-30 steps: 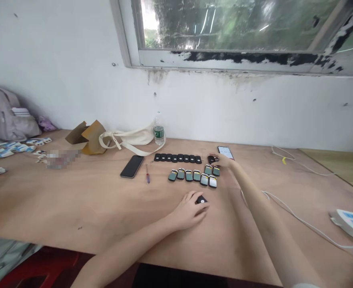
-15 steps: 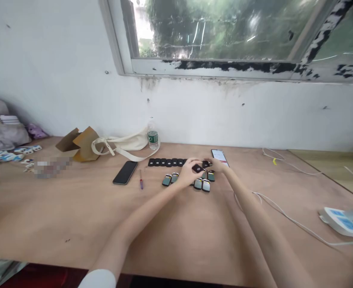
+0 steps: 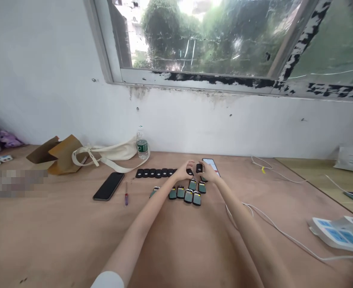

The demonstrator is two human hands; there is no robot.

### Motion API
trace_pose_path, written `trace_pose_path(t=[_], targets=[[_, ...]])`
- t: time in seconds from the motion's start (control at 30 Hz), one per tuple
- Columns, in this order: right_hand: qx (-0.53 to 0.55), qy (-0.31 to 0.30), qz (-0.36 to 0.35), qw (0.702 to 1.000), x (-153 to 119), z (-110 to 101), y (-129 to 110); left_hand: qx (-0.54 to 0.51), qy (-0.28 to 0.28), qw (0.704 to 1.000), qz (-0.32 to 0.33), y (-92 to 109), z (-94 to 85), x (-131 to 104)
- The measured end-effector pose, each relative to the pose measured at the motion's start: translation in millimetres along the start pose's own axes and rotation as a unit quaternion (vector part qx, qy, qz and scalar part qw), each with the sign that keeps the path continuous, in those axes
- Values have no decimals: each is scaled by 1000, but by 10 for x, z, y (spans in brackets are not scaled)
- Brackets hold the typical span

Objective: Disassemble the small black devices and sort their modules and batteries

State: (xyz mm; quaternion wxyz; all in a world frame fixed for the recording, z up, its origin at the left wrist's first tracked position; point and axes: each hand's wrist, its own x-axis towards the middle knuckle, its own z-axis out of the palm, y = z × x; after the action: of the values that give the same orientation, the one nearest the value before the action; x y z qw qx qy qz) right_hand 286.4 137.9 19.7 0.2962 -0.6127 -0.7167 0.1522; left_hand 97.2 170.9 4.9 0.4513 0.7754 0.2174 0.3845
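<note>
My left hand reaches to the right end of a row of small black devices, its fingers around a black piece. Just to the right, my right hand has its fingers on another black device, held upright. Below both hands lie several similar devices with grey-green screens facing up. A lit phone lies behind my right hand and is partly hidden by it.
A dark phone and a small screwdriver lie on the left. Farther back are a water bottle, a cream bag and a brown paper bag. White cables and a power strip are on the right.
The view has turned right and tilted up. My left hand has gone from holding a device over the screened ones to the row's end. The device at my right hand now stands upright.
</note>
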Motion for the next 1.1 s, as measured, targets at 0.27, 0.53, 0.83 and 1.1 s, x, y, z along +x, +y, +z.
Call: trace_pose_path(t=[0.27, 0.53, 0.83, 1.1], targets=[[12, 27, 18, 999, -131, -53, -143, 21, 42, 998, -40, 110, 17, 59], [231, 103, -35, 967, -876, 181, -771, -193, 106, 957, -186, 660, 206, -608], [434, -94, -10, 896, -1860, 445, -1289, -357, 78, 882, -297, 1031, 191, -1839], [426, -88, 67, 898, -1860, 645, -1198, -293, 195, 892, -283, 1055, 265, -2005]])
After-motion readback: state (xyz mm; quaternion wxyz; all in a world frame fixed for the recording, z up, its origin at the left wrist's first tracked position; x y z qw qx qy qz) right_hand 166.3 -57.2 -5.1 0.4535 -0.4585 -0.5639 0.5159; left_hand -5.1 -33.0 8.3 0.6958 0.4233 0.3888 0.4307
